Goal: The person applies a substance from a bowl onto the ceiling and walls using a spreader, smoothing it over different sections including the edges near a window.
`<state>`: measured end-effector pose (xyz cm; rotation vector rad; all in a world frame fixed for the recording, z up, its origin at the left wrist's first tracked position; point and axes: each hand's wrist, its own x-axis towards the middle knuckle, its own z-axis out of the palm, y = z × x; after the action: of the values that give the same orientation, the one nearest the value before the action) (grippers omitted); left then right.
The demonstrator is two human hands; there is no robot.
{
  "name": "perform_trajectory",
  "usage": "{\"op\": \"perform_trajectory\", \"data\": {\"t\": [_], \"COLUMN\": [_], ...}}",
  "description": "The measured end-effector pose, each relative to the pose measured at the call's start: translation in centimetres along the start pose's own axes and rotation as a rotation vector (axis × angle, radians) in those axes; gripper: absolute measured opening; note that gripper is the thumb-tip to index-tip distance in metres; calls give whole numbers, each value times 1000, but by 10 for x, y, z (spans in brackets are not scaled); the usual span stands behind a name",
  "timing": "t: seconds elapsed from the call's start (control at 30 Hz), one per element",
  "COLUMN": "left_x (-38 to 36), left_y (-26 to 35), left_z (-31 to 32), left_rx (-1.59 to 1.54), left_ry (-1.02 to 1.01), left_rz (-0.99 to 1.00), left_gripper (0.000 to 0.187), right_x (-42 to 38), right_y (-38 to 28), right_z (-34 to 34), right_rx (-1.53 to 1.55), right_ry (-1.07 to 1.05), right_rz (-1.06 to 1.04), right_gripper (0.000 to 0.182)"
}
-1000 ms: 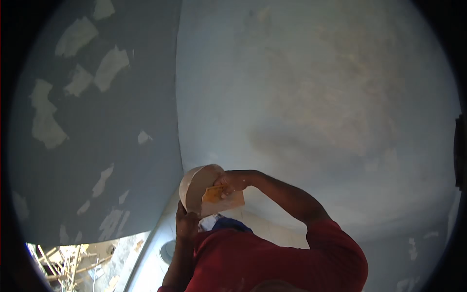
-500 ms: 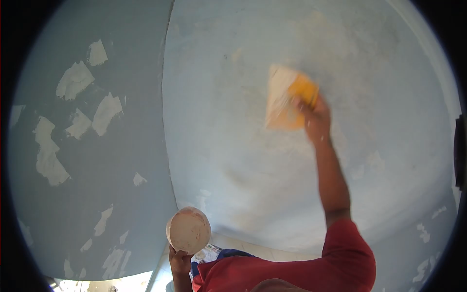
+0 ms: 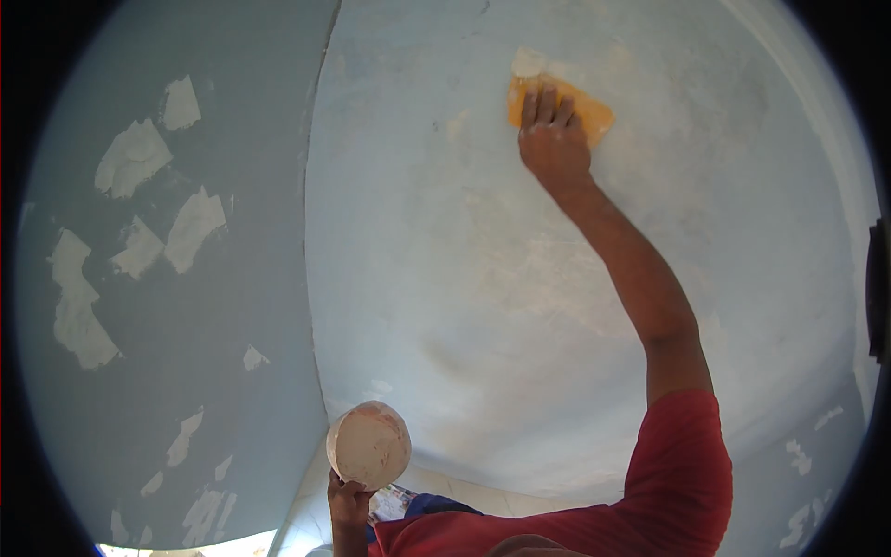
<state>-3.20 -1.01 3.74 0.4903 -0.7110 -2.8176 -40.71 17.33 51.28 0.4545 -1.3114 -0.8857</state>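
My right hand (image 3: 555, 139) grips a yellow putty spreader (image 3: 587, 113) and presses it flat to the upper part of the pale blue-grey wall (image 3: 445, 241). Fresh whitish putty (image 3: 529, 63) shows on the wall along the spreader's top edge. Down at the lower left, my left hand (image 3: 348, 497) holds a round bowl (image 3: 371, 447) by its rim, the thumb over the edge. Whitish putty coats the inside of the bowl, which is tilted toward the camera.
A darker wall (image 3: 213, 325) meets the lighter one at a corner on the left, with several dried white putty patches (image 3: 135, 158) on it. More patches (image 3: 796, 455) mark the lower right. A dark object (image 3: 876, 292) stands at the right edge. Floor tiles (image 3: 455, 485) show below.
My right hand has moved up and turned over, bringing the spreader from in front of the wall, putty on its face, onto the wall. The bowl has shifted slightly right and down.
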Motion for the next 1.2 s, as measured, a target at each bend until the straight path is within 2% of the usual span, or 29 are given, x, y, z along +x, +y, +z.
{"op": "perform_trajectory", "data": {"t": [0.13, 0.17, 0.27, 0.4, 0.47, 0.6, 0.67, 0.77, 0.87, 0.93, 1.03, 1.07, 1.13, 1.2], "left_x": [-7, -11, -20, -19, -17, -8, -11, -13, -16, -17, -20, -17, -13, -18], "left_y": [10, 9, 3, -14, -17, -18, -14, -13, -19, -18, -12, -11, -7, -2], "left_z": [0, 3, 13, 17, 16, 6, 10, 2, 3, 12, 22, 20, 20, 21], "left_rx": [26, -1, -35, -87, -66, -27, -36, 71, 31, 12, -8, -30, -9, 10], "left_ry": [-37, -41, -6, 63, 101, 111, 70, 42, 72, 96, 121, 137, 125, 121], "left_rz": [-9, 15, 78, 119, 123, 83, 64, 43, 96, 121, 105, 95, 88, 70], "left_gripper": [78, 78, 77, 76, 75, 74, 74, 78, 80, 80, 77, 74, 74, 74], "right_x": [-42, -48, -47, 26, 62, 51, 16, -32, -55, -53, -33, -35, -52, -85], "right_y": [-23, -21, -1, 42, 45, 14, -8, -22, -30, -31, -32, -44, -69, -90], "right_z": [-46, -50, -30, 16, 4, 15, 7, -14, -22, -17, -6, -5, 3, 2], "right_rx": [109, 113, 217, 310, 387, 246, 297, 341, 482, 487, 487, 483, 189, 226], "right_ry": [-231, -225, -149, 103, -229, -260, -47, -33, -87, 22, 45, 37, 5, -46], "right_rz": [-54, -60, -179, 3, 94, -12, -116, -175, -256, -138, -56, -56, -69, -91], "right_gripper": [48, 48, 45, 23, 29, 19, 20, 23, 26, 27, 34, 34, 41, 47]}}
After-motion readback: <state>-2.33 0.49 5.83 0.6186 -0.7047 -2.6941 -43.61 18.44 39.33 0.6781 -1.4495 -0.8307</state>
